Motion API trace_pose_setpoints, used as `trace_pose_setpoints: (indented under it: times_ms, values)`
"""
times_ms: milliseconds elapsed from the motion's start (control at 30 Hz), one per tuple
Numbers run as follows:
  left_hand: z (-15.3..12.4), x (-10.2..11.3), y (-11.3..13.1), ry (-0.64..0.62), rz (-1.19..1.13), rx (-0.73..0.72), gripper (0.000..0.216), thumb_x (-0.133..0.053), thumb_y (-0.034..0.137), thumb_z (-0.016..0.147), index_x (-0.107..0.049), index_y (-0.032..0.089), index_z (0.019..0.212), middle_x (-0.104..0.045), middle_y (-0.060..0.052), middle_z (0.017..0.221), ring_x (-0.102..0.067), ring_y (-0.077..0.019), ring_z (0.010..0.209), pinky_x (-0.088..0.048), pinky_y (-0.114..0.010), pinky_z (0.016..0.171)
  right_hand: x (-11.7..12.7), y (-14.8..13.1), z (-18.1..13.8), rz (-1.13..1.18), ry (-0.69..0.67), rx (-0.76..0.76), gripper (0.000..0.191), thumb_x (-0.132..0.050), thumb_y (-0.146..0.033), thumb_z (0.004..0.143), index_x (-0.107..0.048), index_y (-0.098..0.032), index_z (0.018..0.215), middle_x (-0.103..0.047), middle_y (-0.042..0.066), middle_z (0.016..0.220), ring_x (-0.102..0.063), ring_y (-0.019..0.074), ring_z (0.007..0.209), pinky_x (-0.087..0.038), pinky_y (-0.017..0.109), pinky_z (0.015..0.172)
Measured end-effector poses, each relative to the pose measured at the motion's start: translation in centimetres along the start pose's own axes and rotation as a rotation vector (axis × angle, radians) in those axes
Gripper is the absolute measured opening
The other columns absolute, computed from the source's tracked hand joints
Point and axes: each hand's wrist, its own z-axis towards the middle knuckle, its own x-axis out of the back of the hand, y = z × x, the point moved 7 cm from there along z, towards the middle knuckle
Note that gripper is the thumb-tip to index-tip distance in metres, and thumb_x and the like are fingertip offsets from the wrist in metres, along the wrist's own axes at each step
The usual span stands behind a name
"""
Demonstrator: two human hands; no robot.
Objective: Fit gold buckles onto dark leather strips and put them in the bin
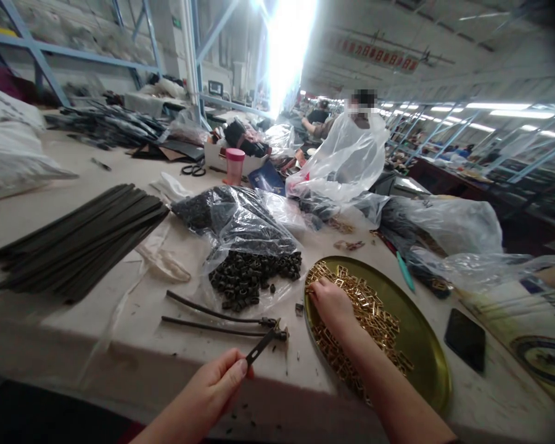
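Note:
My left hand point(215, 385) is closed in a pinch on the end of a thin dark strap point(259, 348), held just above the table's front edge. Two finished straps with small fittings at their tips point(222, 322) lie on the table just beyond it. My right hand point(330, 302) rests in a round brass-coloured tray point(420, 345), fingers curled down into a heap of small gold buckles point(365, 314); what the fingers hold is hidden. A pile of small black loops point(250, 277) spills from a clear plastic bag between the hands.
A stack of long dark straps point(78, 240) lies at the left. Clear plastic bags point(444, 222) crowd the middle and right. A black phone point(465, 338) lies right of the tray. A pink cup point(234, 164) and scissors point(193, 169) stand further back. A person point(358, 132) works across the table.

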Motion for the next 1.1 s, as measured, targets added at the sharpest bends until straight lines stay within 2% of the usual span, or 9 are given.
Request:
trace_pose_setpoints:
  times_ms: [167,333,400,467,633,767,933,1000,1100]
  values:
    - [0.9,0.4,-0.1,0.005,-0.024,0.059,0.05,-0.046,0.069,0.062,-0.043,0.019,0.071,-0.03,0.012,0.039,-0.019,-0.0053,0.034,-0.009,-0.021,0.037,-1.5,-0.6,1.2,-0.111,-0.067,0.143,0.018,-0.048,-0.004,0.075,-0.058,-0.016,0.066,-0.061,0.009,0.074,-0.056,0.0185,0.067,-0.035,0.028,0.061]
    - [1.0,0.5,0.5,0.044,-0.011,0.038,0.04,-0.045,0.057,0.066,-0.045,0.018,0.075,-0.05,0.005,0.058,-0.024,-0.0041,0.034,-0.014,-0.02,0.035,0.3,-1.6,-0.4,-0.097,-0.028,0.18,0.015,-0.045,-0.013,0.081,-0.057,-0.016,0.073,-0.062,0.011,0.084,-0.056,0.0208,0.078,-0.039,0.03,0.07]
    - [0.8,0.5,1.6,0.072,0.018,-0.046,0.035,-0.044,0.05,0.072,-0.048,0.016,0.078,-0.05,0.004,0.06,-0.025,-0.0048,0.036,-0.015,-0.02,0.037,1.8,-2.9,-2.0,0.054,0.027,0.171,0.011,-0.046,-0.016,0.082,-0.055,-0.017,0.077,-0.06,0.01,0.098,-0.055,0.0194,0.086,-0.041,0.029,0.075]
    - [0.4,0.3,3.1,0.097,0.055,-0.138,0.03,-0.042,0.045,0.077,-0.05,0.016,0.079,-0.05,0.003,0.062,-0.026,-0.005,0.038,-0.017,-0.021,0.039,2.9,-4.6,-3.9,0.359,0.047,0.143,0.006,-0.049,-0.018,0.081,-0.052,-0.019,0.075,-0.059,0.007,0.102,-0.056,0.0162,0.084,-0.043,0.027,0.074]
    - [-1.2,-1.2,5.8,0.143,0.126,-0.278,0.023,-0.042,0.037,0.081,-0.049,0.016,0.077,-0.044,0.004,0.059,-0.029,-0.0068,0.044,-0.021,-0.02,0.043,3.4,-9.3,-7.9,0.965,-0.052,0.031,0.014,-0.056,-0.027,0.077,-0.05,-0.02,0.066,-0.054,-0.001,0.066,-0.049,0.0119,0.06,-0.041,0.024,0.058]
    - [-2.4,-1.6,5.4,0.187,0.147,-0.31,0.023,-0.045,0.037,0.08,-0.05,0.015,0.081,-0.045,0.004,0.062,-0.034,-0.0083,0.05,-0.026,-0.02,0.047,2.1,-11.3,-9.6,1.383,-0.072,-0.146,0.016,-0.06,-0.032,0.073,-0.053,-0.018,0.073,-0.052,-0.003,0.063,-0.048,0.0101,0.057,-0.04,0.022,0.054]
    - [-3.4,-1.4,3.7,0.233,0.144,-0.285,0.025,-0.049,0.039,0.076,-0.05,0.015,0.074,-0.044,0.005,0.058,-0.034,-0.0082,0.049,-0.025,-0.02,0.047,0.8,-12.2,-11.0,1.576,0.045,-0.312,0.024,-0.064,-0.037,0.069,-0.055,-0.017,0.077,-0.056,-0.002,0.066,-0.05,0.0103,0.061,-0.043,0.022,0.057]
    - [-3.7,-1.5,3.3,0.225,0.108,-0.261,0.026,-0.049,0.041,0.076,-0.048,0.016,0.07,-0.042,0.006,0.054,-0.032,-0.0073,0.046,-0.023,-0.02,0.045,0.4,-12.5,-11.5,1.576,0.037,-0.326,0.023,-0.062,-0.039,0.071,-0.056,-0.017,0.078,-0.057,-0.002,0.067,-0.05,0.0103,0.06,-0.042,0.022,0.057]
    - [-3.9,-1.3,2.8,0.229,0.032,-0.236,0.024,-0.047,0.04,0.077,-0.048,0.016,0.078,-0.042,0.007,0.053,-0.028,-0.0057,0.04,-0.02,-0.02,0.042,0.3,-12.9,-12.1,1.539,-0.003,-0.307,0.027,-0.057,-0.041,0.075,-0.06,-0.017,0.086,-0.063,0.001,0.075,-0.054,0.0122,0.066,-0.044,0.024,0.062]
